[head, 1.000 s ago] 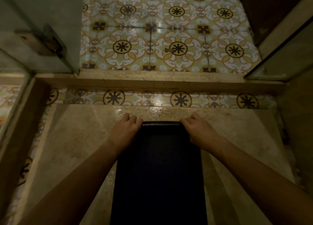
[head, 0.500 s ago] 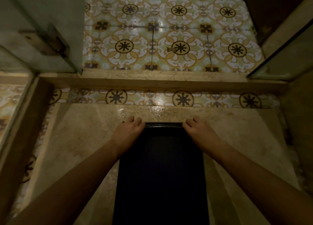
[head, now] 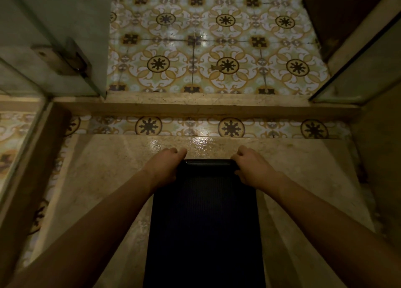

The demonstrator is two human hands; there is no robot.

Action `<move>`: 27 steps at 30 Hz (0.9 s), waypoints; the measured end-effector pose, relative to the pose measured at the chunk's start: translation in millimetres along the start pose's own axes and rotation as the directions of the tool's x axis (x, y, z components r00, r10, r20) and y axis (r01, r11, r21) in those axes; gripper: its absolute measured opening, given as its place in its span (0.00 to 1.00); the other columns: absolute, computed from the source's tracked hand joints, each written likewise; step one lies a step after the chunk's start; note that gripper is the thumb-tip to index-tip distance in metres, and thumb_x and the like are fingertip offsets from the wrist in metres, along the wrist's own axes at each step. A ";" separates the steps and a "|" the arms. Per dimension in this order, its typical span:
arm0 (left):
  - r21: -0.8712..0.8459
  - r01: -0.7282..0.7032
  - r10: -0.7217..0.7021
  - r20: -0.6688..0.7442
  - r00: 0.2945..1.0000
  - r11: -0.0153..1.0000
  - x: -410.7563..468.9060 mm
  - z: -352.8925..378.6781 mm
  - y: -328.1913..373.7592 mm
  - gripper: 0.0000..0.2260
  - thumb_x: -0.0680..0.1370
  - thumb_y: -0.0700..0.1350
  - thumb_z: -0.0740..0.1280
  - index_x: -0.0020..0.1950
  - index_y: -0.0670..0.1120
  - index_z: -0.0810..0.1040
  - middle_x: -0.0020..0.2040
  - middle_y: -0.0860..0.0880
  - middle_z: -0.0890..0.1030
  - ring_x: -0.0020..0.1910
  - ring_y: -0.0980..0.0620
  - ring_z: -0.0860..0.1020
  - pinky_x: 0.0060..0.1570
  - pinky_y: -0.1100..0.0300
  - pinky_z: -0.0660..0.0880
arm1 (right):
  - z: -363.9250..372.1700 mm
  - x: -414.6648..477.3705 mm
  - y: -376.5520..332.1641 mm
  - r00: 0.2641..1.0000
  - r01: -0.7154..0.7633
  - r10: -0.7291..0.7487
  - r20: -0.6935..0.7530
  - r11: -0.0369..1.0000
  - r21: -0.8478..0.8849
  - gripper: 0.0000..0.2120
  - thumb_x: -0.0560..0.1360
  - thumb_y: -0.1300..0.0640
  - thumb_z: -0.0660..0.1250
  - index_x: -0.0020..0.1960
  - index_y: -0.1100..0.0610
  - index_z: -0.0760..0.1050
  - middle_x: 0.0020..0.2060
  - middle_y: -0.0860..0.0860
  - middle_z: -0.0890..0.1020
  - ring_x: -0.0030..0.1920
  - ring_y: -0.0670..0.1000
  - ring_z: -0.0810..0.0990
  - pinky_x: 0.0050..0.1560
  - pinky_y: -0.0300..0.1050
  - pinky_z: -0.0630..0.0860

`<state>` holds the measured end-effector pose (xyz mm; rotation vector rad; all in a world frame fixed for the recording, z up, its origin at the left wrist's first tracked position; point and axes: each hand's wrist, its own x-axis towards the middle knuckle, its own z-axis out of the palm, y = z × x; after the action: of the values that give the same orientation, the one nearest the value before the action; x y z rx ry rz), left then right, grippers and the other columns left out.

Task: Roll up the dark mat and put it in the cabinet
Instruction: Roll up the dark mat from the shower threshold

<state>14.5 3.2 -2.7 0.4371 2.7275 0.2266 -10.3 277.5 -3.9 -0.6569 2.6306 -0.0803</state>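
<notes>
The dark mat (head: 205,224) is lying flat on the stone floor (head: 97,179), reaching from 6 o'clock up to the middle. Its far edge is curling up a little. The left hand (head: 163,168) is gripping the far left corner. The right hand (head: 252,168) is gripping the far right corner. Flowery tiles (head: 206,44) are showing at 12 o'clock.

dark mat (head: 204,222) near end cut off
</notes>
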 end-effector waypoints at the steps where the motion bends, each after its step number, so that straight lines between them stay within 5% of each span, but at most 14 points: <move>1: -0.015 0.004 -0.004 -0.002 1.000 1.000 -0.5 -0.1 0.4 0.15 0.72 0.41 0.70 0.57 0.46 0.71 0.50 0.43 0.78 0.47 0.44 0.77 0.40 0.55 0.74 | -1.2 -0.1 0.8 1.000 0.003 -0.003 0.011 1.000 0.003 0.19 0.72 0.55 0.70 0.61 0.59 0.74 0.58 0.57 0.72 0.54 0.57 0.75 0.53 0.52 0.76; 7: -0.027 0.031 -0.028 0.107 0.994 0.999 4.8 -12.3 -4.5 0.14 0.70 0.41 0.69 0.56 0.46 0.79 0.50 0.45 0.82 0.50 0.46 0.79 0.49 0.57 0.78 | 1.2 -2.1 -5.4 1.000 -0.012 0.012 -0.020 1.000 -0.003 0.16 0.70 0.61 0.71 0.56 0.60 0.73 0.53 0.58 0.76 0.50 0.57 0.77 0.45 0.47 0.74; 12: 0.126 0.020 -0.033 0.099 0.995 0.992 7.8 -7.2 1.4 0.15 0.72 0.43 0.70 0.57 0.45 0.73 0.51 0.43 0.80 0.51 0.44 0.77 0.43 0.54 0.74 | 7.2 -10.1 -11.5 0.998 0.017 -0.019 -0.068 0.999 -0.030 0.20 0.68 0.65 0.71 0.56 0.60 0.69 0.52 0.58 0.75 0.46 0.58 0.78 0.37 0.46 0.68; 16: 0.250 -0.013 -0.002 0.060 0.998 0.968 3.5 -3.1 3.9 0.16 0.72 0.46 0.70 0.58 0.47 0.72 0.52 0.44 0.80 0.53 0.44 0.75 0.46 0.52 0.73 | 8.2 -14.6 -17.7 0.997 0.040 -0.045 -0.067 0.997 -0.071 0.20 0.69 0.65 0.70 0.57 0.60 0.67 0.52 0.58 0.74 0.46 0.57 0.77 0.40 0.49 0.74; 27: 0.203 -0.017 -0.001 0.089 0.996 0.979 -6.0 3.8 8.1 0.20 0.75 0.44 0.67 0.65 0.50 0.68 0.52 0.43 0.80 0.53 0.40 0.77 0.48 0.50 0.76 | 4.8 -14.5 -17.7 1.000 0.022 -0.022 0.007 0.999 -0.026 0.26 0.65 0.63 0.75 0.58 0.59 0.66 0.54 0.57 0.73 0.48 0.58 0.78 0.41 0.48 0.73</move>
<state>23.4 9.3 -2.5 0.5020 2.6716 -0.0699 11.0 268.7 0.2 -0.6942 2.6223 -0.0505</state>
